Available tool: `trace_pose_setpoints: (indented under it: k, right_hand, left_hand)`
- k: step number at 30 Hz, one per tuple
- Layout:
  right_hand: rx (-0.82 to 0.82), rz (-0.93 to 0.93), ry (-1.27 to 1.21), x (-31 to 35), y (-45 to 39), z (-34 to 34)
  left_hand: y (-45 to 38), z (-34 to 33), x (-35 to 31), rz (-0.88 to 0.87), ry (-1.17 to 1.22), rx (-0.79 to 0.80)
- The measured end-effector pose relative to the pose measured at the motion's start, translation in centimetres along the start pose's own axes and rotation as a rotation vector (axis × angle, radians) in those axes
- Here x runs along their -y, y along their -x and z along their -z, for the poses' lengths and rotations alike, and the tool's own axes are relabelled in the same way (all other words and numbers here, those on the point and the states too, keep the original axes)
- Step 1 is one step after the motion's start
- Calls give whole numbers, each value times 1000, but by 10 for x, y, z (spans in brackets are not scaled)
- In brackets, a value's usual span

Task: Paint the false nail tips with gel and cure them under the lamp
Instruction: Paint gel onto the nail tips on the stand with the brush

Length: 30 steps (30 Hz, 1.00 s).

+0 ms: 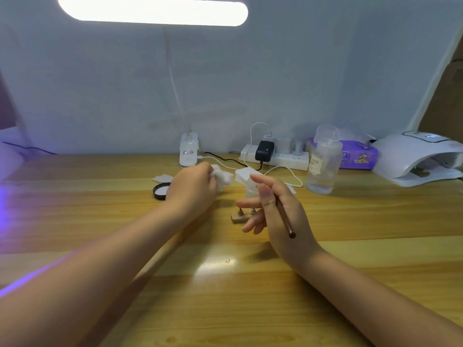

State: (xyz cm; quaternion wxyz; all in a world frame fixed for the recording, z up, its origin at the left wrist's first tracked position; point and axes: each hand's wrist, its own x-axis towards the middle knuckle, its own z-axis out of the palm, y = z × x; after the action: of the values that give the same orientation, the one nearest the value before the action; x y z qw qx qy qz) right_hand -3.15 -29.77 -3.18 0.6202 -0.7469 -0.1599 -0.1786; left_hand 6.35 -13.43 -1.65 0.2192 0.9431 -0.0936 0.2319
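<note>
head view, near, looking down-forward over table (250, 284)

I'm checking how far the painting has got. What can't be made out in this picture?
- Nail tips on the wooden stand: head view, too small, partly behind the right hand; gel coat unreadable.
- Brush bristles: hidden by the right hand's fingers.
- Curing lamp: cut off by the right edge; interior dark.
- White wad in the left hand: blurred.
- Bottle label: too small.
</note>
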Motion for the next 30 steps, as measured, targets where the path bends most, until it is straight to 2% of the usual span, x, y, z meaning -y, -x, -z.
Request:
trace_pose_setpoints:
  k: [2, 4, 7, 11, 16, 19, 23, 30]
  right_hand:
    - [-15, -40, -61, 3, -2, -1]
    - [-32, -82, -118, 6, -5, -1]
    - [-37, -87, -101, 8, -7, 2]
    - [-10, -61, -30, 11, -7, 4]
    - [22, 18, 33, 20, -5, 0]
    - [49, 35, 38, 21, -2, -3]
    - [104, 120, 35, 19, -2, -3]
    - [158, 135, 0, 13, -4, -1]
  left_hand:
    - [12, 13, -3, -90, 155, -191]
    - [28, 29, -11, -298, 219, -295]
    - [55, 40, -20, -544, 236, -208]
    - [70, 37, -23, -585, 214, -86]
    - [63, 29, -23, -718, -7, -185]
    - [64, 29, -24, -745, -41, -230]
    - [66, 31, -24, -613, 104, -168]
    - [61, 29, -36, -74, 498, 99]
